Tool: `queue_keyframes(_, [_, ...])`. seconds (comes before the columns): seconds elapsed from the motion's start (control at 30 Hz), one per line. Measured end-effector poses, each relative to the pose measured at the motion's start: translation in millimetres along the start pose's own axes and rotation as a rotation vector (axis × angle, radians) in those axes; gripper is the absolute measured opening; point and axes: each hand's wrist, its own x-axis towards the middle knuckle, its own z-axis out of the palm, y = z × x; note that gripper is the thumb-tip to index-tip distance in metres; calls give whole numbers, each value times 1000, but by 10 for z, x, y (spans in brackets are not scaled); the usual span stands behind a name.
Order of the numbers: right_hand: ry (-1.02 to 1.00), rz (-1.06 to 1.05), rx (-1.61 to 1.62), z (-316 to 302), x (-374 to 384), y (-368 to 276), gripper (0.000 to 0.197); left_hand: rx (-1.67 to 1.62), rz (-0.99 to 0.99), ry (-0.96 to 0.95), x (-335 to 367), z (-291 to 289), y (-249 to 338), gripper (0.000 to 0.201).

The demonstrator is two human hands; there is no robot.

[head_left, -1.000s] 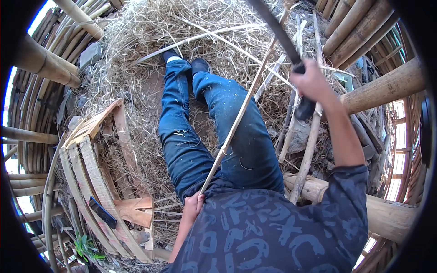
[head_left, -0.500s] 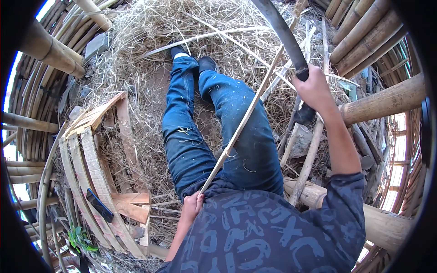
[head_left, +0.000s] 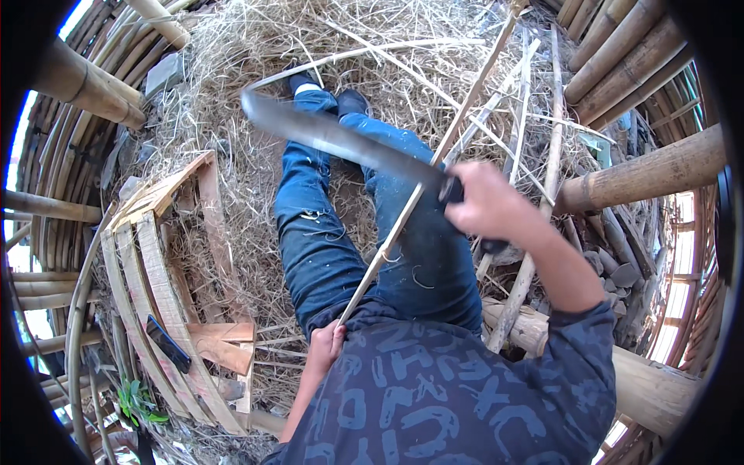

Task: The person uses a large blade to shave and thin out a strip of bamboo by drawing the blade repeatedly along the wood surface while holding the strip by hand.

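Observation:
My right hand (head_left: pixel 490 203) is wrapped round the dark handle of a machete (head_left: pixel 341 142). Its long curved blade, slightly blurred, points to the left over my shins and crosses a long split bamboo strip (head_left: pixel 403 217). Whether the edge touches the strip I cannot tell. My left hand (head_left: pixel 327 341) grips the strip's near end at my waist. From there the strip runs up over my thigh to the far right, past my feet.
A wooden slatted crate (head_left: pixel 147 248) stands at my left with a phone (head_left: pixel 168 343) on it. Shavings (head_left: pixel 240 46) and loose strips cover the ground ahead. A bamboo pole (head_left: pixel 651 172) juts in from the right; a thick bamboo (head_left: pixel 659 387) lies behind my right side.
My right hand has come down and left, and the machete has swung from pointing up to lying across the strip. My left hand has kept its hold almost in place.

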Motion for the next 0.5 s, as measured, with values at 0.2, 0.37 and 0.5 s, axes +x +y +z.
queue_keyframes(0.2, [458, 265, -87, -823, 350, 338, 17, 15, 16, 22, 16, 15, -53, 29])
queue_keyframes(0.37, [439, 340, -48, -617, 212, 417, 23, 23, 2, 16, 5, 42, -97, 28])
queue_keyframes(0.5, [225, 215, -57, -250, -27, 218, 27, 10, -30, -1, 36, 37, -57, 29])
